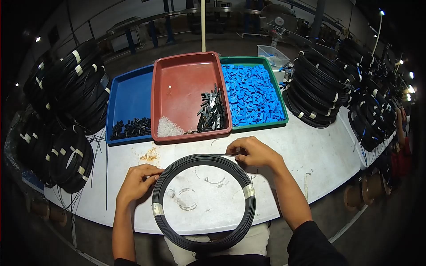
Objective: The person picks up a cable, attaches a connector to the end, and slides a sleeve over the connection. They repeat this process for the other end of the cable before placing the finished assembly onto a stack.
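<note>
A coil of black cable [160, 190] lies flat at the table's front edge and hangs partly over it. Two pale tape bands [249, 191] bind it, one on each side. My left hand [138, 182] is at the coil's upper left, its thumb and curled fingers closed against the outer edge. Above the coil's upper right, my right hand [254, 151] pinches a thin end of the cable [229, 154] between thumb and fingers.
Behind the coil stand a blue tray [128, 97] with black parts, a red tray [186, 75] with black and clear pieces, and a green tray [284, 113] of blue connectors [253, 95]. Stacked cable coils rise at left [73, 88] and right [317, 88] on the white table [306, 155].
</note>
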`<state>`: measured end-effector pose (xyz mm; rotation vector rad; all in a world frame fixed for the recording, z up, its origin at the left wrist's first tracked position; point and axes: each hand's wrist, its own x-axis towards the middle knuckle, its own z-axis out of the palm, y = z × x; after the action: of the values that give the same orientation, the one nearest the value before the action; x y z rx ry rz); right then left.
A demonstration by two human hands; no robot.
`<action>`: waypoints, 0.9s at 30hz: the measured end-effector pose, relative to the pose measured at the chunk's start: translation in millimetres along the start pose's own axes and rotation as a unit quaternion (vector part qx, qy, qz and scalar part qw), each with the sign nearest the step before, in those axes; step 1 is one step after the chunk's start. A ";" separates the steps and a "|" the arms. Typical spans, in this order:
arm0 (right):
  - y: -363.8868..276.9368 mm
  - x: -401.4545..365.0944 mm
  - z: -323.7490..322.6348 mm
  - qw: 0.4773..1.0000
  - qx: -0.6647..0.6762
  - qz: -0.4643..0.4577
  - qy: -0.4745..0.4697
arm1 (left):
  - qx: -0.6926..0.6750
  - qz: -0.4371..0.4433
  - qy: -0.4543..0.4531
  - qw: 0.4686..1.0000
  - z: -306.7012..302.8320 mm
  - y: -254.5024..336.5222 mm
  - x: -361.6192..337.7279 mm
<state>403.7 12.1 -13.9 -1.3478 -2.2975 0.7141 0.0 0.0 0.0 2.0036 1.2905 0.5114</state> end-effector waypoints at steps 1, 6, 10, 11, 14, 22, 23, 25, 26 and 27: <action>1.2 -2.9 1.8 0.998 0.054 0.012 -0.005 | -0.015 0.008 0.030 0.999 1.3 0.2 -6.8; -22.5 -32.1 1.9 0.981 0.151 0.119 -0.020 | -0.137 -0.009 0.174 0.975 38.5 4.3 -34.1; -36.6 -68.1 38.6 0.953 0.237 0.141 0.123 | -0.147 -0.016 0.228 0.962 61.3 8.5 -47.9; -44.8 -77.0 43.7 0.956 0.202 0.147 0.150 | -0.184 -0.018 0.238 0.954 66.0 10.5 -50.4; -82.0 -90.9 58.4 0.949 0.172 0.187 0.186 | -0.209 -0.015 0.254 0.944 77.7 22.3 -55.5; -97.0 -99.0 90.1 0.925 0.196 0.190 0.263 | -0.215 0.025 0.207 0.954 74.1 20.6 -66.2; -93.6 -98.8 91.8 0.910 0.243 0.201 0.269 | -0.215 0.029 0.201 0.955 74.4 21.3 -67.8; -87.4 -101.5 95.2 0.915 0.232 0.179 0.276 | -0.200 0.007 0.208 0.957 75.6 21.5 -68.9; -90.0 -102.0 94.5 0.911 0.243 0.184 0.278 | -0.204 -0.011 0.212 0.956 76.1 22.4 -68.7; -93.2 -102.2 92.9 0.906 0.254 0.189 0.280 | -0.236 -0.017 0.213 0.948 77.8 15.5 -68.1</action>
<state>335.6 -137.8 -39.2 -1.4961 -1.2999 0.8308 30.9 -91.8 -39.3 1.5121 1.2881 1.1675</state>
